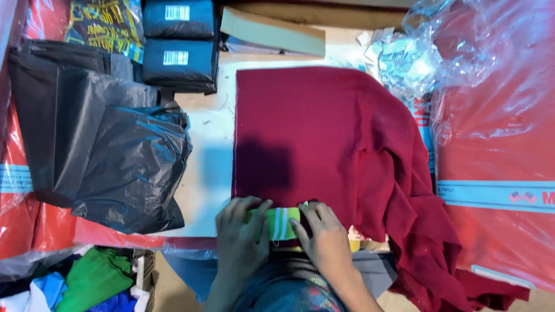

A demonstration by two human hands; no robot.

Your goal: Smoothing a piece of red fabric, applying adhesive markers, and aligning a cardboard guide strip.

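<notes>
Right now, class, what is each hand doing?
Left hand: closed on the green ribbed collar with pale stripes of the dark red knitted garment.
Right hand: gripping the same collar.

Bench [211, 156], pale top, as I see it from the head view. Centre: dark red cloth [324, 138], laid flat, its right part rumpled and falling over the near edge. Left: grey-black plastic bags [104, 150], heaped. Far left: two dark packets [179, 43] with white labels, one behind the other. Far centre: flat cardboard piece [272, 32]. Right: clear plastic sheeting [491, 104] over red packaging.
</notes>
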